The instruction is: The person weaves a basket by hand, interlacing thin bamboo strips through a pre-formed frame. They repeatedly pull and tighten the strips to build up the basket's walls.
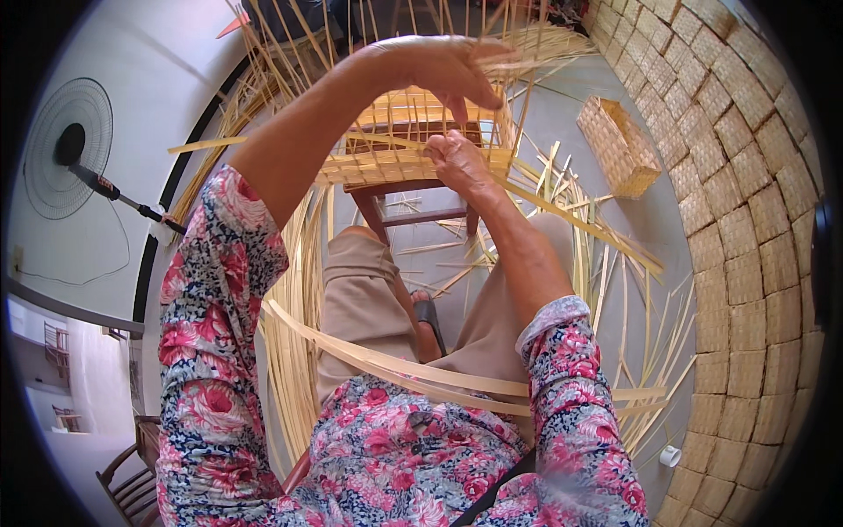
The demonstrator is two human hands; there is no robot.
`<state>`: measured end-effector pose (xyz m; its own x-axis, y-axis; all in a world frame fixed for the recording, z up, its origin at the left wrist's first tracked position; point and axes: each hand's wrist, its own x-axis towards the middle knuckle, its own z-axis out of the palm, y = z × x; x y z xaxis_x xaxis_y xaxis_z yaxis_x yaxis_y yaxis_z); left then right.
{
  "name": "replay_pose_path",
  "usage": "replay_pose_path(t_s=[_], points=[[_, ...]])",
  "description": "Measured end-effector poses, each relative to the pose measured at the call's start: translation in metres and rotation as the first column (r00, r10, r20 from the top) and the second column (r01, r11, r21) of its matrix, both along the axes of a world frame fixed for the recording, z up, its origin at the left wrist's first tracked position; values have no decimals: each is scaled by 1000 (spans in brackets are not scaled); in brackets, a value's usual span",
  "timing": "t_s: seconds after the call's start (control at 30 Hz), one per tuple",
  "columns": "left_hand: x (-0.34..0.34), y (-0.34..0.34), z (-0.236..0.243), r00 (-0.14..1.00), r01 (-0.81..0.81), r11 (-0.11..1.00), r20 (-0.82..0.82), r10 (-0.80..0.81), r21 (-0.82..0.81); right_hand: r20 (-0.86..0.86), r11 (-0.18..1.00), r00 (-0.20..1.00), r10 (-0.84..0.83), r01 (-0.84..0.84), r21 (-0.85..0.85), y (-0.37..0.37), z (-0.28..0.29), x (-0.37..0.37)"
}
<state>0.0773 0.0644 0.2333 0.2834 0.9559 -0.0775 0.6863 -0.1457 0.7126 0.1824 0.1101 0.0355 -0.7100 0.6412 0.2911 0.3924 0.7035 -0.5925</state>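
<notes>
A partly woven basket [369,167] of pale flat strips rests on a reddish-brown wooden stool [427,217] before my knees. Thin upright stakes rise from its sides. My left hand [439,70] arches over the basket among the stakes, fingers stretched out and apart, slightly blurred, with nothing visible in them. At the basket's near wall, my right hand [460,162] has its fingers curled and pinched against the weave, at a pale flat strip [391,139] along its upper edge. The exact fingertip contact is hidden. Another long strip [597,230] slants out right from below my right wrist.
Loose strips [294,386] lie across my lap and beside my left leg, with more scattered on the floor. A finished woven box [619,147] stands at the right, before a wall of stacked woven pieces [733,237]. A fan [70,145] is at the left.
</notes>
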Motion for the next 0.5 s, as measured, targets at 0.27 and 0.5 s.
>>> replay_pose_path(t_s=[0.27,0.5], points=[[-5,-11,-27,900,226,861,-437,-5,456,-136,964,983,125,-88,252,15,-26,7],[-43,-44,-53,958,205,788,-285,-39,581,35,959,989,141,-145,243,-11,43,166]])
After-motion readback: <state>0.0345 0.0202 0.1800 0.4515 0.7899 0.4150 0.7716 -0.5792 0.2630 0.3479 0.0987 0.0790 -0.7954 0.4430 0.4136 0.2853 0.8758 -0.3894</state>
